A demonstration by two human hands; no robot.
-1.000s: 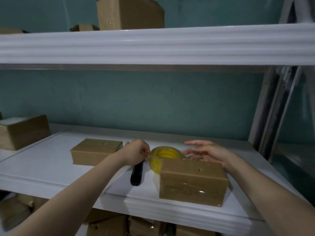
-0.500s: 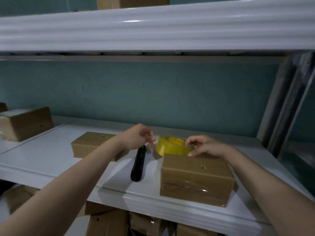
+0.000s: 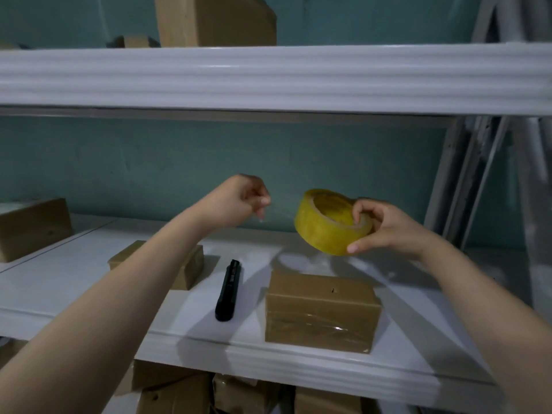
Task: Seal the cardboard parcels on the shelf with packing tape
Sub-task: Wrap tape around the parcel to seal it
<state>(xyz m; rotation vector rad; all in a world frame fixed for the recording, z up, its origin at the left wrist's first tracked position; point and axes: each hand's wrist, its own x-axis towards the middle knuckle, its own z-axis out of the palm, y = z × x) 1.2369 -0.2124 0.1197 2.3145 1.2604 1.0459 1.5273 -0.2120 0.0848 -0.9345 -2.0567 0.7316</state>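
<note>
Right hand (image 3: 385,225): our fingers curl round the yellow tape roll (image 3: 322,231), centre frame.
Left hand (image 3: 236,204): we pinch its clear strip (image 3: 279,213).
Parcel (image 3: 322,312): closed, lower centre, on the shelf (image 3: 298,363).

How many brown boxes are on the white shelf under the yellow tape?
3: front brown cardboard box on the right, middle box partly behind the left forearm, far-left box at the edge. More may be hidden.
</note>
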